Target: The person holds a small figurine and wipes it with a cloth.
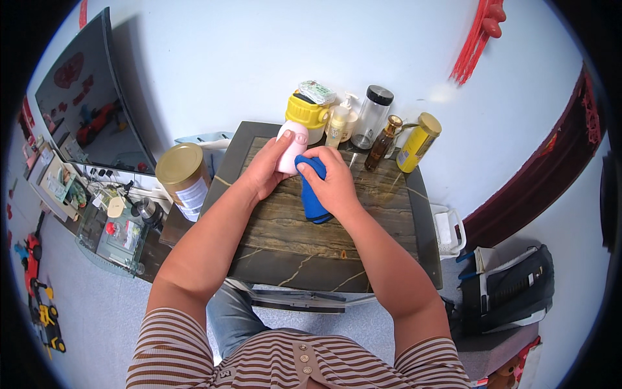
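My left hand [266,166] is wrapped around a pale pink bottle [291,146] with a raised snout-like shape on its front, the thumb lying along its side. Against the lower right side of this bottle, my right hand [331,176] pinches a folded blue cloth [313,197] with a dark edge. The cloth hangs down below my fingers. Both hands are above a dark, stone-patterned tabletop [291,233]. Part of the bottle's lower end is hidden by my hands and the cloth.
Along the back stand a yellow-lidded container [305,112], a pump bottle [349,119], a clear jar with black lid [371,116], a brown glass bottle [381,146] and a yellow canister [418,143]. A gold-lidded tin [182,177] stands left, a white basket [449,231] right.
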A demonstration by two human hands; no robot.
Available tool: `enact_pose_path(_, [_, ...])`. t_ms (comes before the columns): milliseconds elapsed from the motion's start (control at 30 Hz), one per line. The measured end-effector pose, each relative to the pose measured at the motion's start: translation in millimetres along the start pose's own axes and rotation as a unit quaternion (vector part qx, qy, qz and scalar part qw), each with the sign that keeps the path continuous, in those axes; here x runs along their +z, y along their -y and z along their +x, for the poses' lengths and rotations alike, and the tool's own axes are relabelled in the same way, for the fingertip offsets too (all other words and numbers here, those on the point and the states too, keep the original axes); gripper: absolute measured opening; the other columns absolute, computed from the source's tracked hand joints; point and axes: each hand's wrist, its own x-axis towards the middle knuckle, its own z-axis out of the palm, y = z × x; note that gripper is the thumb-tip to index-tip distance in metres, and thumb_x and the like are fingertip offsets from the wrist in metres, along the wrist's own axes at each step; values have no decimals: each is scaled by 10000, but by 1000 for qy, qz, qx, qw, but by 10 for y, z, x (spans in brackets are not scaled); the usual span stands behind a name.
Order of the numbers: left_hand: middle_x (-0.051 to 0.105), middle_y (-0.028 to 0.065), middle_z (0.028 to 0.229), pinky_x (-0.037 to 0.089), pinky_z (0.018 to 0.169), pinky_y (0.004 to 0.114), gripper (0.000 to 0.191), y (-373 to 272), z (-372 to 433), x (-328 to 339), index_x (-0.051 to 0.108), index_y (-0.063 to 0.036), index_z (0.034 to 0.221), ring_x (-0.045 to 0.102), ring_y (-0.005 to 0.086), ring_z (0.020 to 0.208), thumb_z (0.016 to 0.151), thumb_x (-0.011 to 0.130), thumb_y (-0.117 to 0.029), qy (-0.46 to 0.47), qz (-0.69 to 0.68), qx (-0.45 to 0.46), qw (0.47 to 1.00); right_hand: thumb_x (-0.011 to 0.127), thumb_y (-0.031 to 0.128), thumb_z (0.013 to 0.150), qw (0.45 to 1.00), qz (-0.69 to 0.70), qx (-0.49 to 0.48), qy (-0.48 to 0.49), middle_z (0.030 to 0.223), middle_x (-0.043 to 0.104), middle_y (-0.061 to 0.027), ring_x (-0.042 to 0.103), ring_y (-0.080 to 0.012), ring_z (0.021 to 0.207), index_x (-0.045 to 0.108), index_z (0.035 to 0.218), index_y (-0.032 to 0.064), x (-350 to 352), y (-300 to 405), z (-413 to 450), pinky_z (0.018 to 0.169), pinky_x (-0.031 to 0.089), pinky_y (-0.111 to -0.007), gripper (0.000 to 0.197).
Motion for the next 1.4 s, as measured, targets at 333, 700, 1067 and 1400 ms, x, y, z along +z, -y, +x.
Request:
enact_pose_path(333, [660, 94, 1255, 564, 942, 378, 620, -11, -52, 88, 541, -80, 1404, 659, 188, 1118, 1054, 465, -586, 45, -21, -49, 998, 734, 238, 931, 993, 40, 83, -73, 1081, 657, -145, 644, -332, 1024, 661, 1081, 49, -24, -235, 51, 905, 507, -411, 252])
enact_pose_path(700, [603, 93, 1284, 467, 1010, 415, 528, 21, 15, -20, 474, -78, 1371, 586, 207, 1168, 1044, 529, -489, 0, -24, 1, 1000, 730, 232, 925, 1000, -4, -1, -10, 1076, 639, -144, 647, -346, 1019, 659, 1077, 66, 6, 3, 5, 894, 520, -419, 236])
enact_pose_path(1067, [567, 129, 1351, 450, 1062, 412, 654, 26, -11, 15, 378, -35, 1440, 560, 218, 1243, 999, 659, -428, 2, -15, 30, 999, 738, 252, 924, 996, 8, 78, -50, 1068, 653, -150, 643, -345, 1027, 661, 1075, 55, -14, -161, 33, 902, 512, -422, 260])
enact_pose_path(1400, [574, 147, 1349, 454, 1082, 379, 730, 26, 20, 8, 403, 13, 1444, 562, 217, 1256, 927, 780, -339, 18, 38, 46, 998, 743, 252, 916, 996, 12, 70, -47, 1057, 663, -160, 645, -357, 1026, 669, 1064, 59, -17, -224, 54, 904, 511, -428, 254])
